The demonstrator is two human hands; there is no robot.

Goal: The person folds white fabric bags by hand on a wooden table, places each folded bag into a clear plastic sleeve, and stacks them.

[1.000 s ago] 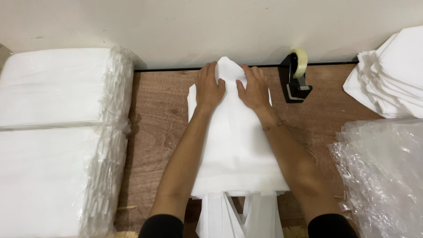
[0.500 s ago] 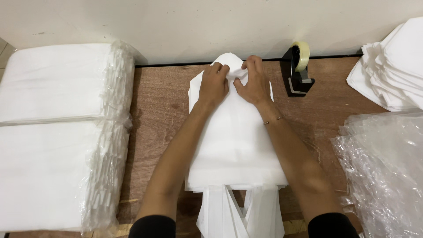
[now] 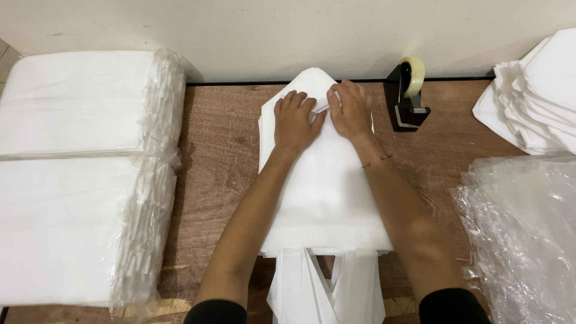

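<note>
A stack of white fabric bags (image 3: 324, 198) lies flat on the wooden table (image 3: 222, 144), its handles hanging over the near edge. The far end of the stack is folded to a point by the wall. My left hand (image 3: 295, 121) presses flat on the folded left corner. Beside it, my right hand (image 3: 350, 110) has fingers curled on the folded right corner, pinching the cloth against the stack. Both hands touch each other at the middle fold.
Two plastic-wrapped bundles of white cloth (image 3: 78, 174) fill the left side. A black tape dispenser (image 3: 408, 96) stands by the wall, right of my hands. Folded white bags (image 3: 534, 96) pile up at far right, with clear plastic sheeting (image 3: 522, 234) below them.
My hands drew together from the outer corners onto the middle of the bag's far end, folding both corners inward. The pointed tip now shows above my fingers.
</note>
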